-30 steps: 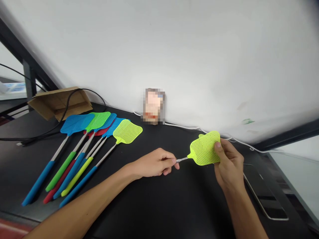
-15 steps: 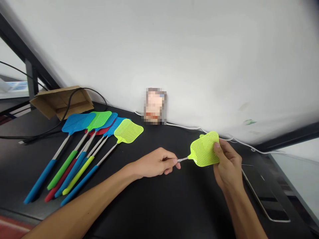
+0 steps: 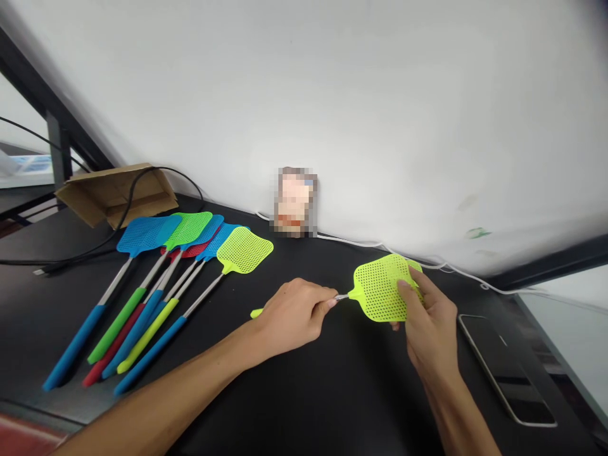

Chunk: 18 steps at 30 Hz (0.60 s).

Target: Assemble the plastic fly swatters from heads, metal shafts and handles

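Both hands hold one yellow-green fly swatter (image 3: 380, 288) above the black table. My left hand (image 3: 299, 313) is closed around it, pinching its metal shaft just below the head; a yellow-green handle end shows behind the wrist. My right hand (image 3: 430, 310) grips the far edge of the perforated head, thumb in front and fingers mostly hidden behind. On the left lies a fanned row of fly swatters with blue, green, red and yellow-green parts; the nearest has a yellow-green head (image 3: 244, 250) and a blue handle (image 3: 151, 354).
A smartphone (image 3: 506, 367) lies to the right of my right hand. An open cardboard box (image 3: 118, 193) sits at the back left, with a black cable (image 3: 130, 206) across it. A white cable (image 3: 351, 240) runs along the wall behind a blurred-out object (image 3: 294, 202).
The held swatter's head has shifted slightly left and turned flatter to view. My right hand has moved a little left with it, and the handle end now shows behind my left wrist.
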Each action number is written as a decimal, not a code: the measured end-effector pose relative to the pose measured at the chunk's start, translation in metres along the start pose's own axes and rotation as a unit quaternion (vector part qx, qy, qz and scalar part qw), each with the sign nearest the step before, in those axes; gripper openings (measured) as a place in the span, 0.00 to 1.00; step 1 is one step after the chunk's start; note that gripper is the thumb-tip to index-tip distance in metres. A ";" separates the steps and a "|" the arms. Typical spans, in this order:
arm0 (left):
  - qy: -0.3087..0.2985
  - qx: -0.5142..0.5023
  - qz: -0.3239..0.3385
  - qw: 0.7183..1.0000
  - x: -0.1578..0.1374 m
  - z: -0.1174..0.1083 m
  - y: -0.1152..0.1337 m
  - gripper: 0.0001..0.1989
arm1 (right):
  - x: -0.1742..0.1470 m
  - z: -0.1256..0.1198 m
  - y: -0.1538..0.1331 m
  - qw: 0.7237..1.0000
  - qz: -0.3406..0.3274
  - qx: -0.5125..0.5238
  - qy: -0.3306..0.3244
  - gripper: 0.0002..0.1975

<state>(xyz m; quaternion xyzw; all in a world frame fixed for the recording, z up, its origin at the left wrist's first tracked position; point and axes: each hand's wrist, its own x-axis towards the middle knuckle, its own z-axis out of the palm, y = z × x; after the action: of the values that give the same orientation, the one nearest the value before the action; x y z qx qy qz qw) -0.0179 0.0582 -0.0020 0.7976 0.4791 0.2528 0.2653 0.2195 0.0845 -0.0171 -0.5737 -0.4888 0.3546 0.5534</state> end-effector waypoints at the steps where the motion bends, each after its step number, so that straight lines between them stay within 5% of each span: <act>1: 0.016 0.057 0.018 0.998 -0.001 0.001 0.000 0.17 | -0.002 0.001 -0.002 1.000 0.004 0.003 0.006 0.30; 9: 0.047 0.332 0.145 0.931 -0.005 0.015 -0.011 0.14 | -0.005 0.006 -0.007 0.991 0.117 0.020 -0.058 0.17; 13: 0.081 0.305 0.120 0.941 -0.003 0.011 -0.013 0.13 | -0.003 0.005 -0.017 0.982 0.128 0.098 -0.100 0.16; 18: 0.088 0.220 0.075 0.969 0.000 -0.001 -0.011 0.16 | 0.003 -0.007 -0.033 0.965 0.053 0.182 -0.183 0.24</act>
<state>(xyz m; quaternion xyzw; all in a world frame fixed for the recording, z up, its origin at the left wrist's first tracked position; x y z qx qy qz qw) -0.0255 0.0632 -0.0086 0.8446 0.4832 0.2296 0.0200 0.2219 0.0826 0.0165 -0.4133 -0.4781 0.5654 0.5301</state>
